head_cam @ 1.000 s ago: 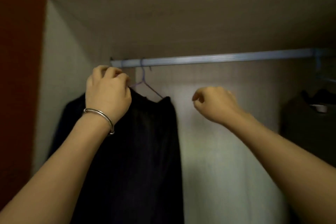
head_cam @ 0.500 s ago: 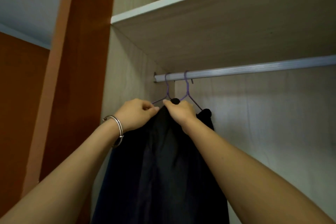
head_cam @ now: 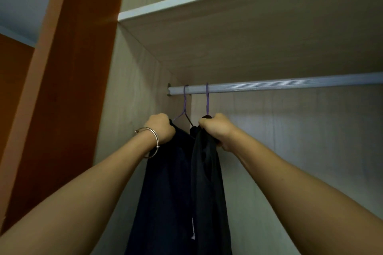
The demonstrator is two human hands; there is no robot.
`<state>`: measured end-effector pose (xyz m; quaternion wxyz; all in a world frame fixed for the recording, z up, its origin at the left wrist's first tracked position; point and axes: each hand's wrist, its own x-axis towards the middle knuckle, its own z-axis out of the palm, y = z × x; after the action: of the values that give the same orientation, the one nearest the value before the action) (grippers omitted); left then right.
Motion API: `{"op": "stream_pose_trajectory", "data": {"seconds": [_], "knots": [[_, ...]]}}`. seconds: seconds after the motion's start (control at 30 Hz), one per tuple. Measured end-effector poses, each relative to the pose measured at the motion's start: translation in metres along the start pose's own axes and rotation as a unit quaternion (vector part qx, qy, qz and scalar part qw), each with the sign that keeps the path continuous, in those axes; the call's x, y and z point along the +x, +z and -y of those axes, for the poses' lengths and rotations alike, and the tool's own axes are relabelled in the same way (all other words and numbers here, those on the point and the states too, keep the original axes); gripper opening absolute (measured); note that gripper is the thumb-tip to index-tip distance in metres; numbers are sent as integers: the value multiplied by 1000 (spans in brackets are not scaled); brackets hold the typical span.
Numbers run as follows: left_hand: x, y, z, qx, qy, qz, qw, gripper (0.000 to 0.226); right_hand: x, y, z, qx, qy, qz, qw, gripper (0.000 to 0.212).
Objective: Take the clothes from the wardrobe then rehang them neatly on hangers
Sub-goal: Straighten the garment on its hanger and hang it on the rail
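Inside the pale wood-grain wardrobe (head_cam: 132, 97), two dark garments hung from thin purple wire hangers (head_cam: 185, 107) hooked on the ribbed metal rail (head_cam: 290, 85) at its left end. The left hand (head_cam: 161, 129), a metal bangle (head_cam: 152, 141) at its wrist, was fisted on the navy garment (head_cam: 165, 192); the right hand (head_cam: 215, 131) was clenched on the black garment (head_cam: 209, 192), whose white cord (head_cam: 193, 230) dangled.

dim, soft focus, edges bowed by lens

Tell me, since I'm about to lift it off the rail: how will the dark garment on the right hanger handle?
Probably floppy: the dark garment hangs in long limp folds below the right hand. Likely light, bunching in one fist. Its dangling drawstring may snag.
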<state>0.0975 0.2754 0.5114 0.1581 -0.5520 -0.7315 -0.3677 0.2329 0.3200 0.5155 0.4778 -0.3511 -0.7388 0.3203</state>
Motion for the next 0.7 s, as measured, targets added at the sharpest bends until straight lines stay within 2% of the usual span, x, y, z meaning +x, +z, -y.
{"op": "stream_pose_trajectory", "data": {"seconds": [0.23, 0.4, 0.63, 0.7], "knots": [[-4, -5, -18, 37, -19, -44, 998, 30, 11, 30, -3, 56, -14, -26, 998, 20], [-6, -1, -15, 45, -24, -29, 998, 29, 17, 42, -2, 99, -5, -47, 994, 23], [-7, -2, 2, 15, -7, -45, 999, 31, 6, 31, -7, 33, -9, -15, 999, 17], [-10, -1, 7, -6, -6, -46, 999, 35, -2, 26, -11, 29, -6, -4, 1000, 27]]}}
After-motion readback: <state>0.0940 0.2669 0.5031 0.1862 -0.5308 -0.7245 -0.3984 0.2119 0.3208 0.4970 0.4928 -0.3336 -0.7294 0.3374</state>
